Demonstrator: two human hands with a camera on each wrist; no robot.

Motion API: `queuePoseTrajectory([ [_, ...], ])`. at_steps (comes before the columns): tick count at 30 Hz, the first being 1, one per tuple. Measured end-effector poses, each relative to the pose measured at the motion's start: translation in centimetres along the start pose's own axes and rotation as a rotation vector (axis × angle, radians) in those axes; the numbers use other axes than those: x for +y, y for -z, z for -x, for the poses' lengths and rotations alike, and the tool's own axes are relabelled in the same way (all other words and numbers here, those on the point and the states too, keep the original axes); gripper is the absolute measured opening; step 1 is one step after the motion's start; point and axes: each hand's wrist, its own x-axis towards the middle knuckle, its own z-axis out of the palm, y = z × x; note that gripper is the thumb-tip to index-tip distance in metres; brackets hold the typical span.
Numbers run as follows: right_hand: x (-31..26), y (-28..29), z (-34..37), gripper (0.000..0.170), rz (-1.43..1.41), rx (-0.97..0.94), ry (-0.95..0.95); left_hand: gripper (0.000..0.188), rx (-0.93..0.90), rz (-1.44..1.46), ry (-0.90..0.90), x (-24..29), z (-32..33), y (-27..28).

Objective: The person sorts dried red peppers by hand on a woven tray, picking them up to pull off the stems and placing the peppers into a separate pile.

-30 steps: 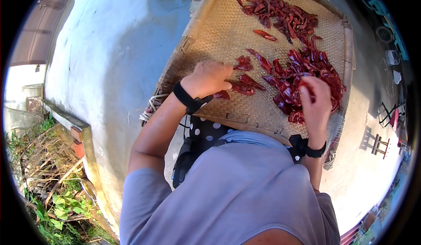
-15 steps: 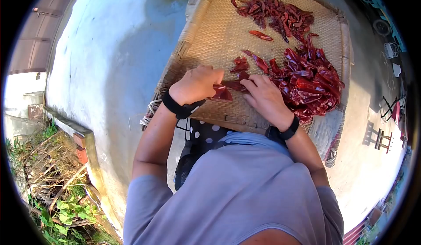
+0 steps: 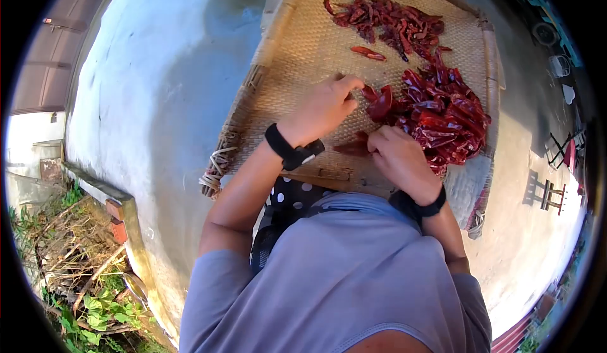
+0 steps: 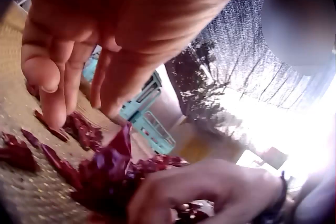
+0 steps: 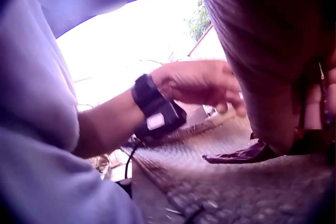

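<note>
My left hand (image 3: pixel 322 109) hovers over the mat with loosely bent fingers and nothing between them, as the left wrist view also shows of the hand (image 4: pixel 110 29). A glossy red chili pepper piece (image 3: pixel 379 103) is just right of its fingertips in the head view. Lower down, near the front edge, my right hand (image 3: pixel 404 160) pinches a dark red dried chili pepper (image 3: pixel 351 146), whose pointed end (image 5: pixel 236 157) sticks out from the fingers close above the weave. Beside that hand is a heap of shiny red chilies (image 3: pixel 452 116).
A woven bamboo tray (image 3: pixel 297 43) with a raised rim bears everything. Farther back lies a pile of darker, shriveled chilies (image 3: pixel 395 24), with a single orange-red chili (image 3: pixel 368 53) in front of it. Cord ties (image 3: pixel 218 166) wrap the near left corner.
My left hand let go of a chili piece and moved up and right. My right hand came from the heap to the front chilies and now holds one, drawn slightly right and toward the body.
</note>
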Motion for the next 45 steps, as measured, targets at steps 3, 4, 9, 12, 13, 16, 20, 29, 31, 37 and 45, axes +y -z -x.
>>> queuePoseTrajectory([
  [3,-0.2,3.3,2.1,0.011,-0.044,0.057,-0.055,0.037,-0.108,-0.203,0.070,-1.7,-0.3,-0.2],
  [4,0.0,4.1,2.7,0.012,-0.018,0.093,-0.081,0.037,-0.121,-0.259,0.092,-2.2,-0.5,-0.5],
  [9,1.4,7.1,4.8,0.015,0.035,0.156,-0.312,0.038,-0.205,-0.370,0.234,-3.1,-1.5,-1.2],
  [12,2.4,8.0,5.9,0.015,0.009,0.111,-0.413,0.036,-0.228,-0.341,0.244,-3.9,-1.9,-0.7],
  [13,2.9,8.1,6.2,0.015,-0.025,0.086,-0.457,0.034,-0.221,-0.346,0.243,-4.1,-1.9,-0.7],
  [16,4.4,8.6,7.5,0.018,0.035,0.076,-0.429,0.029,-0.196,-0.355,0.266,-4.0,-1.7,-0.1],
  [20,2.0,8.6,5.3,0.016,0.032,0.336,-0.402,0.025,-0.015,-0.302,0.244,-4.8,-1.3,0.6],
  [29,-3.8,1.3,-2.6,0.030,-0.681,-0.362,0.144,0.030,0.125,-0.021,-0.140,5.9,-2.1,4.6],
  [31,-5.2,0.6,-4.6,0.032,-0.732,-0.487,0.198,0.031,0.184,-0.039,-0.344,7.1,-3.5,4.3],
  [37,-8.4,-1.6,-6.8,0.025,-0.945,-0.682,0.257,0.032,0.103,-0.023,-0.280,10.8,-7.0,4.6],
  [45,-8.6,3.6,-6.0,0.031,-1.302,-0.652,0.513,0.031,-0.233,0.733,0.044,5.5,-5.0,9.4],
])
